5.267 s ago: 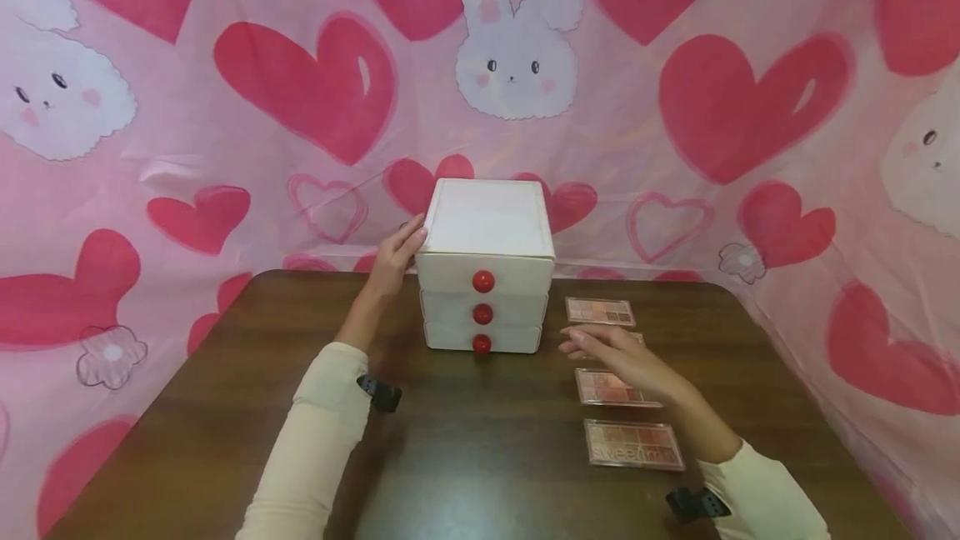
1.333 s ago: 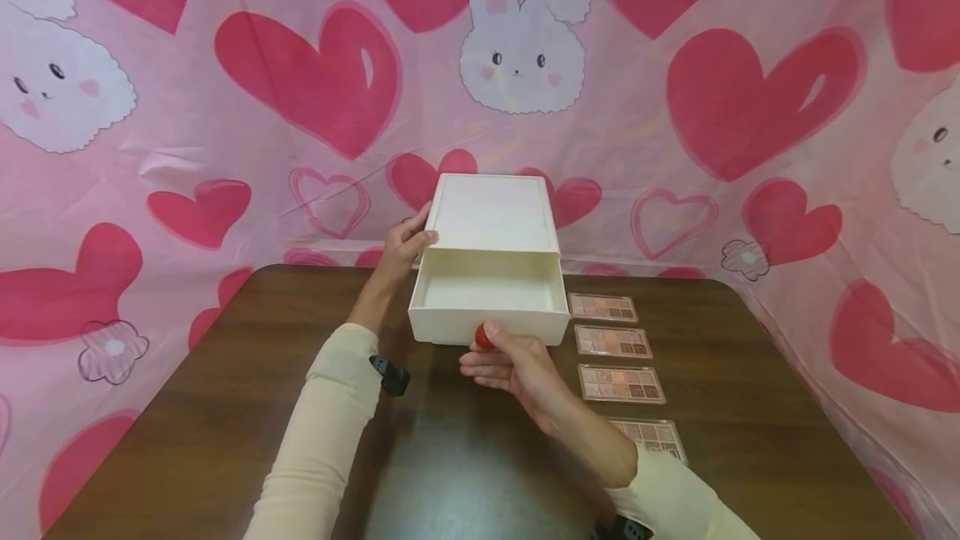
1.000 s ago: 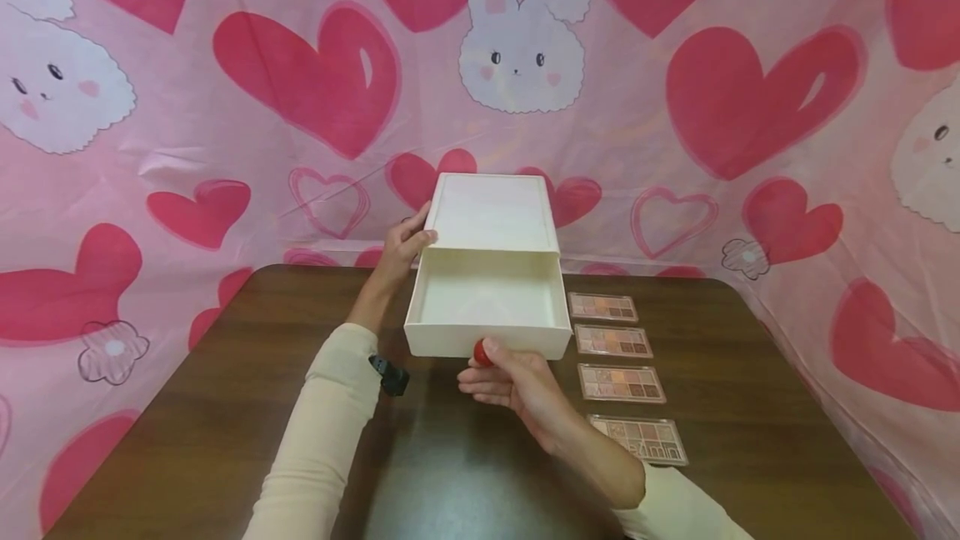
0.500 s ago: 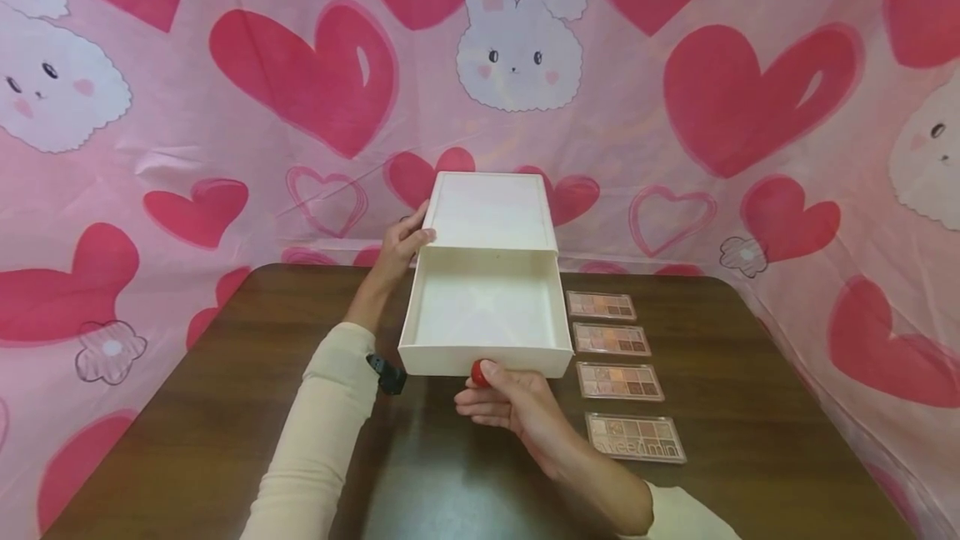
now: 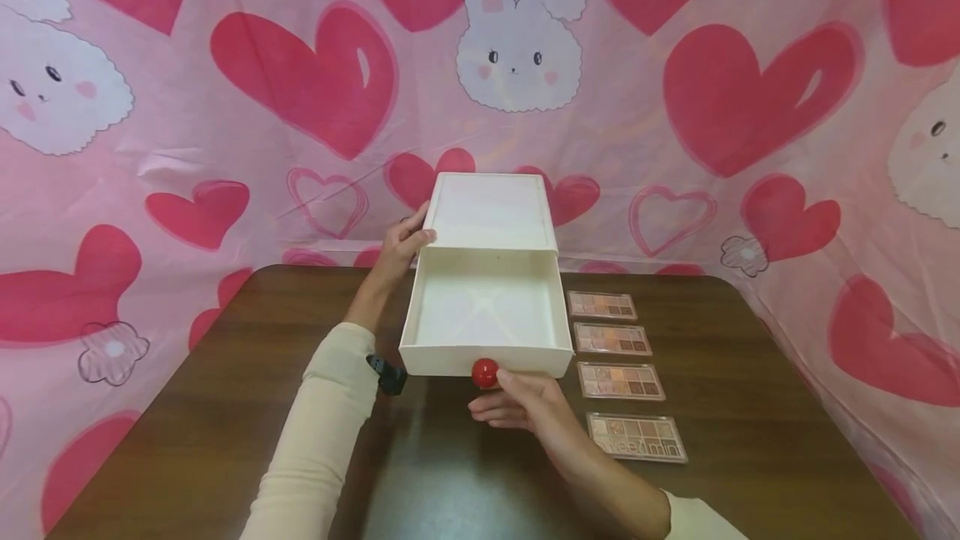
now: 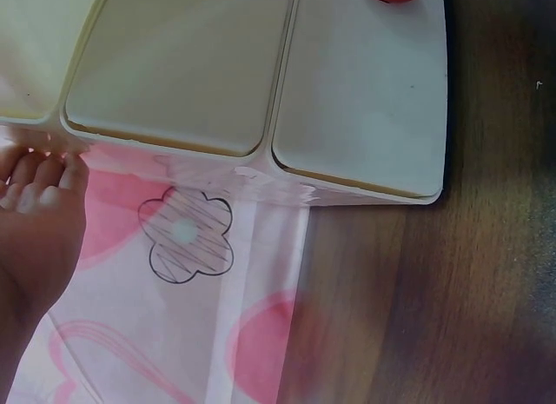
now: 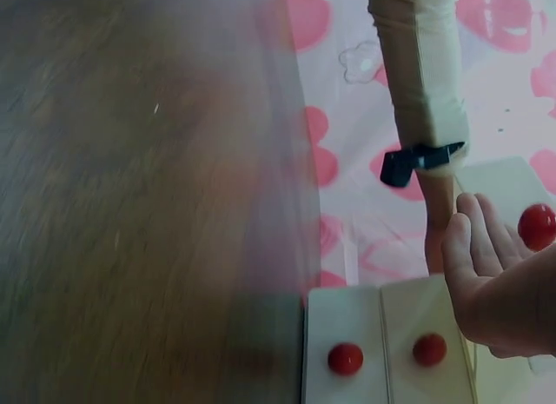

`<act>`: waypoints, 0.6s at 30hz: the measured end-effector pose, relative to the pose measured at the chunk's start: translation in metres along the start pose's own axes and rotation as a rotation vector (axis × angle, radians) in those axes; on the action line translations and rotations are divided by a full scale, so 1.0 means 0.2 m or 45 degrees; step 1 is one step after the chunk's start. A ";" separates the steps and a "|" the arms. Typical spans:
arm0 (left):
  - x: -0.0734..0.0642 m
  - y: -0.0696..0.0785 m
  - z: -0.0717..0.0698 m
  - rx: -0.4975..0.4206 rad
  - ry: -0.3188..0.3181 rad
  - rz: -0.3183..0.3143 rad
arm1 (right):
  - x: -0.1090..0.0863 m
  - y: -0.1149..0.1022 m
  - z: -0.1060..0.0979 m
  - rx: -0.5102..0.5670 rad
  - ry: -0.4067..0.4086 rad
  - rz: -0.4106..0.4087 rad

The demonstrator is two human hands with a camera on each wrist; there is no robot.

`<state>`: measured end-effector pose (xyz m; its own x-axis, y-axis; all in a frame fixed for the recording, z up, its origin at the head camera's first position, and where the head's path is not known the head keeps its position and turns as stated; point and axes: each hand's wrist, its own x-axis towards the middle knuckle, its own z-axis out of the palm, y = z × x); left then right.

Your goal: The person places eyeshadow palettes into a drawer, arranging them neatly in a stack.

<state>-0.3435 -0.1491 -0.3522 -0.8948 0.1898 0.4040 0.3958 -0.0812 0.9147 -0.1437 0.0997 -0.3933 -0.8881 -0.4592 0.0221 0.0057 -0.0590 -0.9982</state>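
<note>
The white drawer cabinet (image 5: 491,211) stands at the back middle with its top drawer (image 5: 486,302) pulled far out. That drawer is bare inside, and a red round knob (image 5: 485,373) sits on its front. My left hand (image 5: 401,248) holds the cabinet's left side, thumb over the top front corner; in the left wrist view the fingers (image 6: 43,174) touch the side wall. Just right of and below the knob is my right hand (image 5: 528,407), fingers loosely extended and holding nothing. The right wrist view shows this hand (image 7: 499,282) beside the knob (image 7: 537,228), a small gap between them.
Several eyeshadow palettes lie in a column right of the cabinet: a far one (image 5: 602,305), two middle ones and the nearest palette (image 5: 636,437) by the right forearm. Two lower drawers with red knobs (image 7: 346,359) are closed. A pink heart-print cloth (image 5: 300,90) hangs behind the brown table (image 5: 247,407).
The top drawer has come out toward me, drawn by my right hand on the knob. Now that hand has let go and shifted slightly right. My left hand stays on the cabinet.
</note>
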 end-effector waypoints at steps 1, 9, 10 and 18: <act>0.00 0.00 0.00 0.000 0.000 -0.001 | -0.01 0.00 -0.01 -0.019 -0.004 -0.017; 0.00 0.00 -0.01 0.006 0.007 -0.025 | -0.06 0.02 -0.17 -0.118 -0.129 -0.243; 0.00 0.00 0.00 0.011 0.009 -0.028 | -0.07 0.03 -0.20 -0.124 -0.140 -0.279; 0.00 0.01 0.00 0.001 0.020 -0.031 | -0.10 0.02 -0.47 -0.105 -0.280 -0.372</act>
<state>-0.3425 -0.1486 -0.3495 -0.9074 0.1767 0.3814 0.3738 -0.0763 0.9244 -0.1688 0.1929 -0.4038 -0.7266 -0.6137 0.3090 -0.2786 -0.1480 -0.9489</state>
